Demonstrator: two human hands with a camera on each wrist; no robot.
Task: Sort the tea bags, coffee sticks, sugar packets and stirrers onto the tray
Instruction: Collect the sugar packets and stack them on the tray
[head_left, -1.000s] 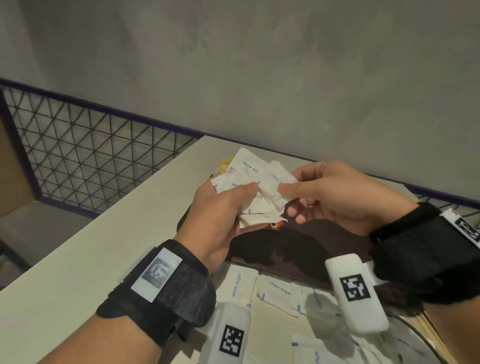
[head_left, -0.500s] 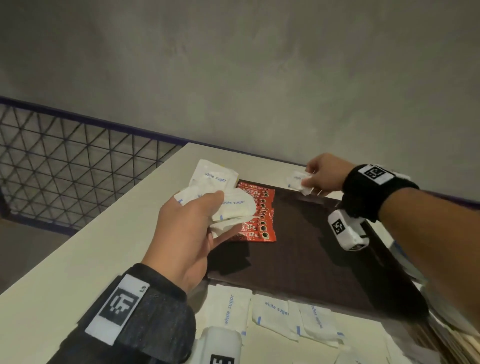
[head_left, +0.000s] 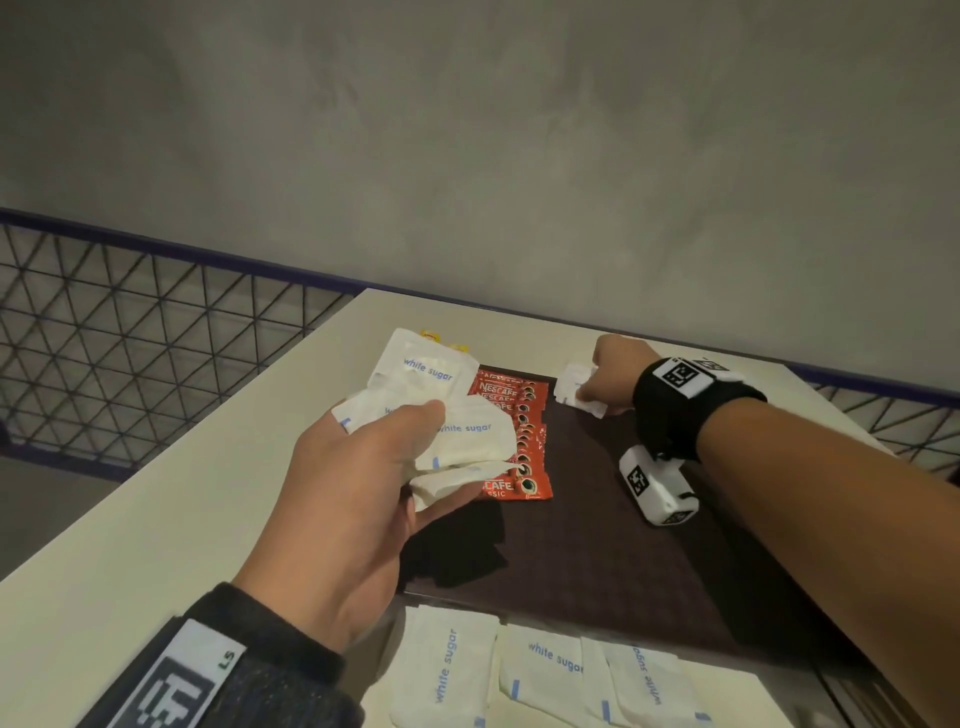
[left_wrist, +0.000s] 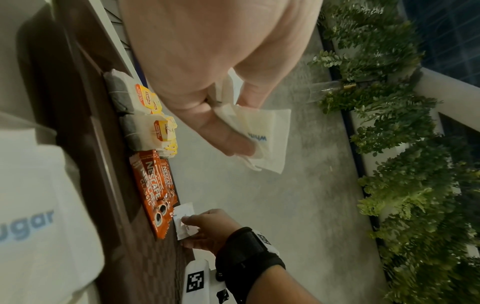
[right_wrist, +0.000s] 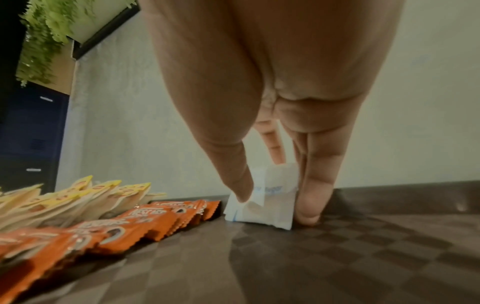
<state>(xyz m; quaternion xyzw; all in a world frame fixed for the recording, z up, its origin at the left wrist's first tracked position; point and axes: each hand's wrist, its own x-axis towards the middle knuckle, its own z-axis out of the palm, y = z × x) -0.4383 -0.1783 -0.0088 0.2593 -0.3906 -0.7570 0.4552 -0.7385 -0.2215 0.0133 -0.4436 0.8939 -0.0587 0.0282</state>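
Observation:
My left hand (head_left: 418, 460) grips a fanned bundle of white sugar packets (head_left: 434, 374) above the left part of the dark brown tray (head_left: 597, 525). My right hand (head_left: 589, 391) reaches to the tray's far edge and pinches a single sugar packet (right_wrist: 265, 198) between thumb and fingers. The packet's lower edge touches the tray floor (right_wrist: 337, 257). Red coffee sticks (head_left: 519, 441) lie in an overlapping row on the tray's left side. Tea bags (left_wrist: 145, 115) with yellow tags lie beyond them at the far left corner.
Several loose sugar packets (head_left: 524, 670) lie on the white table (head_left: 156, 493) in front of the tray's near edge. A grey wall stands right behind the table. A wire mesh railing (head_left: 130, 338) runs off the table's left side.
My right hand has left the bundle with one packet and carried it to the tray's far edge. The left hand has dropped lower and moved left, which uncovers the coffee sticks.

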